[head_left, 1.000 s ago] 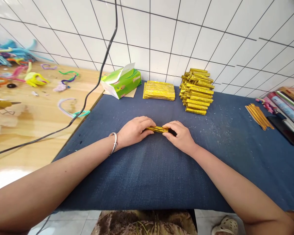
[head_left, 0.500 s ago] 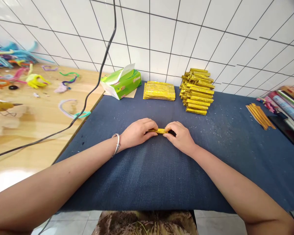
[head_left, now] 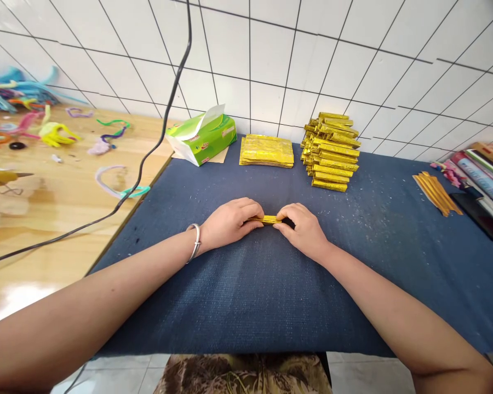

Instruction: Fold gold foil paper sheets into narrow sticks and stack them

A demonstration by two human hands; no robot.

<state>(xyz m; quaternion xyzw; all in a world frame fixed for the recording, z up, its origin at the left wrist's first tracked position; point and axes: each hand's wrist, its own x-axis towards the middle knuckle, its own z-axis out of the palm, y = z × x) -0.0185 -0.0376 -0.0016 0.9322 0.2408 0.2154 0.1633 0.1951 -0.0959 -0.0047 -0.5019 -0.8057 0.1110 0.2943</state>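
A narrow strip of folded gold paper (head_left: pixel 270 219) lies across the middle of the dark blue cloth (head_left: pixel 246 295), gripped at both ends. My left hand (head_left: pixel 234 220), with a silver bangle at the wrist, pinches its left end between thumb and fingers. The right end is pinched by my right hand (head_left: pixel 302 227). The fingers hide both ends of the strip. Behind them lies a flat stack of gold paper sheets (head_left: pixel 267 150). To the right of that stack rises a pile of folded gold paper strips (head_left: pixel 332 153).
A green tissue box (head_left: pixel 205 139) stands at the back left. On the wooden table (head_left: pixel 66 219) are a yellow glue gun (head_left: pixel 0 177), coloured pipe cleaners (head_left: pixel 20 87) and a hanging black cable (head_left: pixel 142 169). Brown strips (head_left: pixel 437 192), a phone (head_left: pixel 479 216) and books (head_left: pixel 485 183) lie right.
Both hands keep their pinch on the gold paper strip in nearly the same place. The view has shifted very slightly.
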